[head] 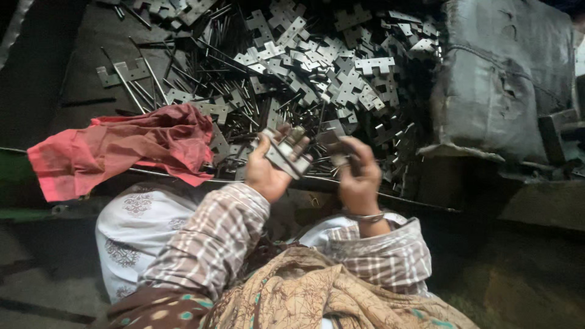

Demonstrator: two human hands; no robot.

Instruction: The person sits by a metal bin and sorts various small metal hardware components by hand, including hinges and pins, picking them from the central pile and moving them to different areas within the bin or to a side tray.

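Holding metal hinge plate (285, 156) in left hand (271, 166) grip; right hand (356, 176) beside it, closed on small piece, blurred.

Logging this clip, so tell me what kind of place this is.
Probably a small metalwork or hardware assembly workshop: a heap of hinge plates and metal pins, with the left hand holding one hinge plate.

A red cloth (131, 148) lies by the silver-grey metal hinge plates (329, 67). The sleeves (213, 240) are brown-and-white plaid, the scarf (317, 298) tan with brown print, the white fabric (137, 234) floral-patterned.
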